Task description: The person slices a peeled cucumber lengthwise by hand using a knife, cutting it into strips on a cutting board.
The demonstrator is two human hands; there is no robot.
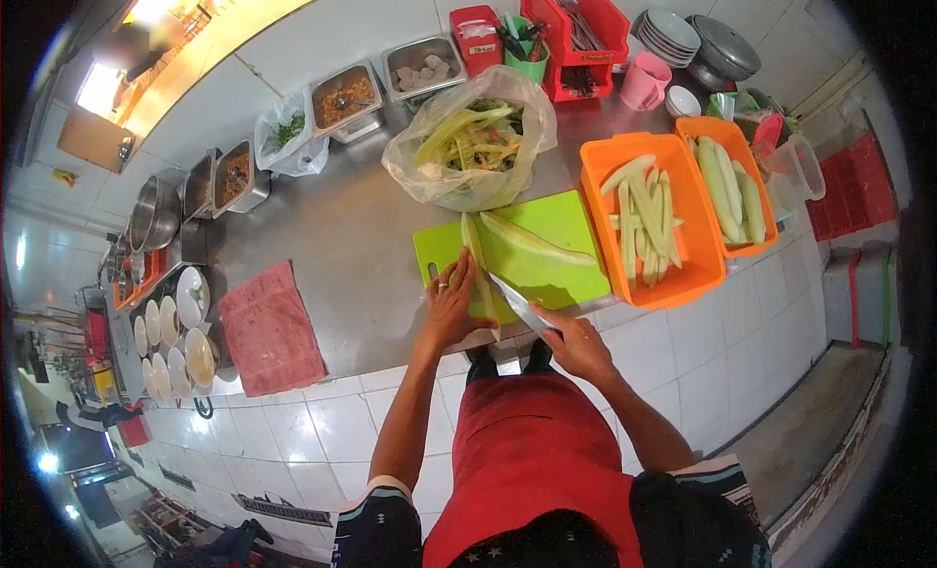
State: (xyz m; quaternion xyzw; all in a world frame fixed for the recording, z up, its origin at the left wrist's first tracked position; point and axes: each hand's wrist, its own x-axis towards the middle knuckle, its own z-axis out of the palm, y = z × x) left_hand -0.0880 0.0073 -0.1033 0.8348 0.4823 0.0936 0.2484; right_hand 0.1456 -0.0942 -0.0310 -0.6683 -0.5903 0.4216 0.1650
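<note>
My left hand [453, 300] grips a long peeled cucumber piece [472, 238], which lies lengthwise on a green cutting board [558, 215]. Its fingers bend over the piece, and the near end sticks out past the board's front edge. In my right hand [576, 344] is a knife [520, 303], fingers wrapped round the handle. The blade points up and left, with its tip close beside the held piece. Another cucumber length, cut side up, rests on the far part of the board. An orange tub [695, 285] just right of the board holds several pale cucumber strips [646, 217].
Behind the board stands a plastic bag [429, 182] of peelings. A second orange tub [764, 238] with whole peeled cucumbers is at the right. Metal food trays [363, 124] line the wall. A red cloth [273, 329] hangs over the counter's front edge, near stacked bowls [200, 358].
</note>
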